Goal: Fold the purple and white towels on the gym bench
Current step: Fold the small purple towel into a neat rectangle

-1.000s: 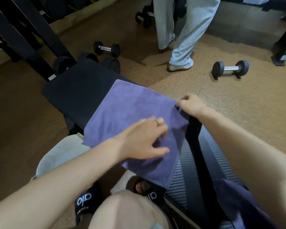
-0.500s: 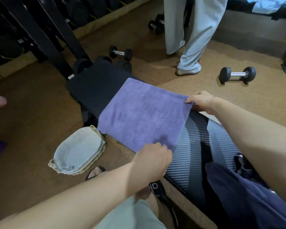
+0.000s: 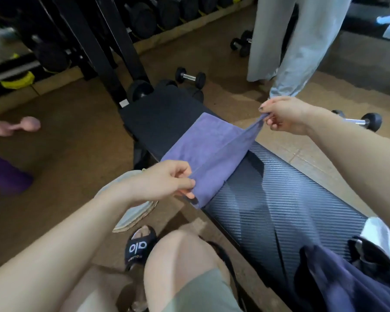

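beside bench: basket, dumbbells

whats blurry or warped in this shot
Head view: the pink dumbbell at the left edge is smeared by blur, the rack uprights lean from wide-angle distortion, and the purple towel between the left hand and right hand stays fairly sharp under dim, warm lighting.

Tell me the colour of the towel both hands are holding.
Purple towel, a plain muted lavender, seen best in the head view.

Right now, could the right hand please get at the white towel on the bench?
Probably not yet: the right hand pinches the purple towel, and the white towel lies partly under dark items.
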The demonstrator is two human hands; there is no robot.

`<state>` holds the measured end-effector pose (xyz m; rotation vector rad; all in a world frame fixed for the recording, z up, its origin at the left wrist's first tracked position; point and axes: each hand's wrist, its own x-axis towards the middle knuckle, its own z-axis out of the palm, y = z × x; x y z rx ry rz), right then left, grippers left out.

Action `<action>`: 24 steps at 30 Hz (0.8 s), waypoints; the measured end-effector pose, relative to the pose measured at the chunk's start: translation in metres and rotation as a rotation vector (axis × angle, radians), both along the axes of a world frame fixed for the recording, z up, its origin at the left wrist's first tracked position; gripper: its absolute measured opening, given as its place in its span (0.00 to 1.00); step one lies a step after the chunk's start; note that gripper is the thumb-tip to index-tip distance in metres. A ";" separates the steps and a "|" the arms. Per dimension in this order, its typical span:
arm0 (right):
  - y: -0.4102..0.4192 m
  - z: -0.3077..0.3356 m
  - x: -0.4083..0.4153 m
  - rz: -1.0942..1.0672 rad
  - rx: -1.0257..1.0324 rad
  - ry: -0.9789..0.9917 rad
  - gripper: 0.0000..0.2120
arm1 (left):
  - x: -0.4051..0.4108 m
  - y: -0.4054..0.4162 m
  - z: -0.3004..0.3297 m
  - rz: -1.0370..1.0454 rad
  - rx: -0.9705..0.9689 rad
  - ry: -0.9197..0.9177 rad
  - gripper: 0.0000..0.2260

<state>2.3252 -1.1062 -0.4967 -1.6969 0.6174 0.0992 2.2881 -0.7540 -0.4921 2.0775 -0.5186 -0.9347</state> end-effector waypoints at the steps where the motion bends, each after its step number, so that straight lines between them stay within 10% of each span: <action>1: 0.007 0.003 0.012 0.027 0.017 0.008 0.04 | 0.006 0.006 0.002 0.049 -0.050 0.069 0.05; 9: 0.049 -0.003 0.097 0.349 -0.345 0.151 0.09 | 0.041 0.039 -0.030 0.500 -0.120 0.189 0.03; 24: 0.073 -0.072 0.127 0.297 -0.759 -0.081 0.09 | 0.075 0.052 -0.075 0.431 0.038 0.110 0.09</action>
